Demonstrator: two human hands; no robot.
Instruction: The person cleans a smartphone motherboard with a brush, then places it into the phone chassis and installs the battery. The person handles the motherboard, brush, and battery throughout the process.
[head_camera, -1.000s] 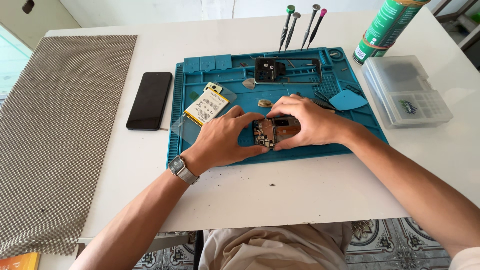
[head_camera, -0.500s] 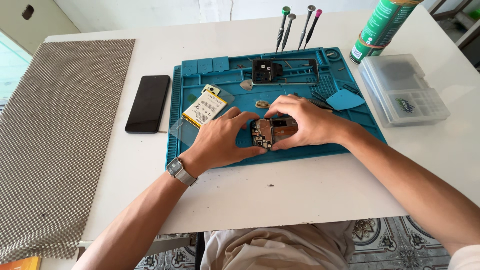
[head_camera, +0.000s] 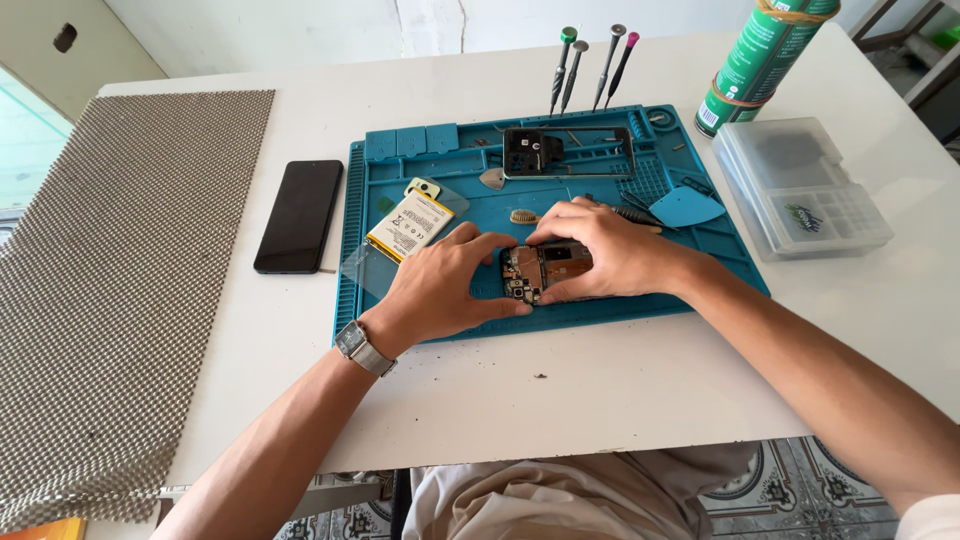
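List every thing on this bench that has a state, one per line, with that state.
Opened phone: back off, circuit boards bare, flat on the blue mat.
Left hand: fingers pressing the phone's left end.
Right hand: fingers on the phone's top edge.
Black phone: screen dark, lying on the table.
Battery: out, lying on the mat.
Screwdrivers: standing upright.
Clear parts box: lid shut.

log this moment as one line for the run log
left hand: holding opened phone | right hand: pressing on it | surface: blue mat | nearby: battery, black phone
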